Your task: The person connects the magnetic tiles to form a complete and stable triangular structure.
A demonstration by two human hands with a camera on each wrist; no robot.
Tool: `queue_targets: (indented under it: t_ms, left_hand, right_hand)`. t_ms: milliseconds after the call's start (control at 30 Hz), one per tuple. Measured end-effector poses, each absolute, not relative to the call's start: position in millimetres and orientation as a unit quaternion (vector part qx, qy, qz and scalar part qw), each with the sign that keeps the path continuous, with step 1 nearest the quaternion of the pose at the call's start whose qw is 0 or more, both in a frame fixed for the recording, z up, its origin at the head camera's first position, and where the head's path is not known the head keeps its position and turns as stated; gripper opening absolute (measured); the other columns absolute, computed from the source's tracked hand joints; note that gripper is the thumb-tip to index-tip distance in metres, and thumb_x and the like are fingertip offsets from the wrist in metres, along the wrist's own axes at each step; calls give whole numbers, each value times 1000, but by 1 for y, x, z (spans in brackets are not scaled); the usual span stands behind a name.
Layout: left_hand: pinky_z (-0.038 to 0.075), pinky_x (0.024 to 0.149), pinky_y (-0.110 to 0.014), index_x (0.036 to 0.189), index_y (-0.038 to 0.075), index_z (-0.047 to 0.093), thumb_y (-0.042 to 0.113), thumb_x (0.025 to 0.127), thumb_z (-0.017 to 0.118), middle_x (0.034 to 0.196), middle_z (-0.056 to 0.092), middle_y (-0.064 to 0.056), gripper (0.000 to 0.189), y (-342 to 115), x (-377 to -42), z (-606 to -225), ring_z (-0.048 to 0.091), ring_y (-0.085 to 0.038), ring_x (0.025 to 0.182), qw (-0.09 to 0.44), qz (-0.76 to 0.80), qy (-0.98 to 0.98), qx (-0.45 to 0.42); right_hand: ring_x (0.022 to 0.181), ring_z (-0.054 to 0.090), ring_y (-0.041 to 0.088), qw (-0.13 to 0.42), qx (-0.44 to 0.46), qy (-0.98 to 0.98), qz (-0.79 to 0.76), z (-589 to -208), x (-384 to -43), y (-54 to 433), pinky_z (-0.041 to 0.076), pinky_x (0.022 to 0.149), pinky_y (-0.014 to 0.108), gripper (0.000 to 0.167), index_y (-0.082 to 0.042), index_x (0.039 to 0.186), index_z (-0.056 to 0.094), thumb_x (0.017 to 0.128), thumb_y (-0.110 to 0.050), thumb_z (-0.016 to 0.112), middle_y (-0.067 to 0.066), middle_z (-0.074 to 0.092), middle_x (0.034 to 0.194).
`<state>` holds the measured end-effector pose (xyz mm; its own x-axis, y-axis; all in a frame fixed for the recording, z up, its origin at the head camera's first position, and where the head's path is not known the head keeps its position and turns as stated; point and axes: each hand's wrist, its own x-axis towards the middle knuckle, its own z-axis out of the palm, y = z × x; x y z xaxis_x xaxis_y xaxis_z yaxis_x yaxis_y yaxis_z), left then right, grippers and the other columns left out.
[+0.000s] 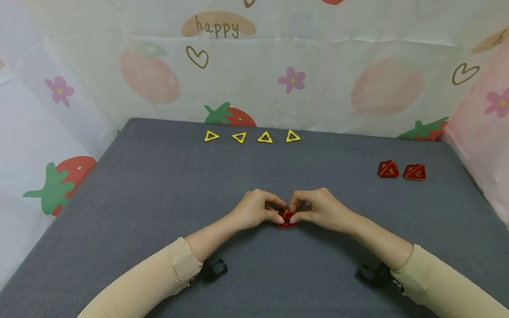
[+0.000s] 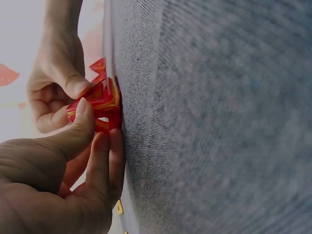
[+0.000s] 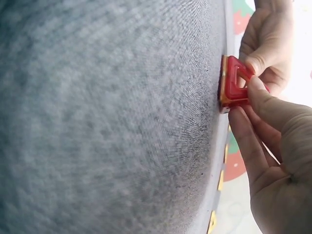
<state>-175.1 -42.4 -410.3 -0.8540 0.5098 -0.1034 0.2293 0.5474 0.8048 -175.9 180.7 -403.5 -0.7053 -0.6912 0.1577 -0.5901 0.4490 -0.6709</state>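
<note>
Between both hands, on the grey cloth, stands a small red pyramid of triangular tiles (image 1: 287,225) with open triangular centres. My left hand (image 1: 256,209) pinches it from the left, thumb on the near face and fingers around the side. From the right, my right hand (image 1: 323,209) pinches the same pyramid with thumb and fingers. In the left wrist view the red pyramid (image 2: 105,97) shows a layered red and orange lower edge. Seen from the right wrist, the pyramid's (image 3: 236,92) near face has a triangular hole. Its far side is hidden by the fingers.
Two red pyramids, a left one (image 1: 388,169) and a right one (image 1: 415,172), stand at the table's right. Several yellow triangle frames (image 1: 265,137) lie in a row along the back edge. A printed curtain (image 1: 254,79) hangs behind the grey table (image 1: 159,185).
</note>
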Motion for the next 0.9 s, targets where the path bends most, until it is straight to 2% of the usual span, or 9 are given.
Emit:
queue_targets:
  t_ms: [200,433,567,733,900]
  left_hand:
    - [51,69,-16,112,9,75,19,83,78,105,77,-8,32,-42,-175,-409,71,-9,82,171,430,862,208]
    - [51,68,-18,112,9,75,20,82,79,106,77,-7,32,-41,-175,-409,71,-10,82,177,433,865,182]
    - [53,71,-20,112,10,75,21,82,80,106,77,-7,32,-40,-175,-408,73,-12,84,180,434,865,176]
    - [57,79,-27,119,10,71,20,81,81,115,74,-9,40,-41,-174,-406,75,-16,92,203,453,852,168]
    - [57,86,-31,122,10,69,22,83,80,121,72,-9,43,-47,-175,-403,74,-18,98,216,461,845,162]
  right_hand:
    - [84,68,2,72,-372,850,-365,-403,-176,181,54,67,23,18,-22,91,65,81,-23,80,-9,73,88]
    - [85,71,5,92,-372,844,-375,-405,-177,182,58,72,22,29,-19,111,70,84,-22,78,-3,76,94]
    - [86,70,4,109,-369,839,-385,-406,-178,182,59,74,22,25,-21,110,73,86,-19,77,-3,77,97]
    - [86,69,5,120,-367,836,-389,-404,-177,184,59,73,22,24,-20,110,73,88,-13,75,-1,76,100]
    - [83,68,6,108,-347,841,-400,-399,-179,190,59,71,23,24,-19,107,73,87,-7,73,0,74,93]
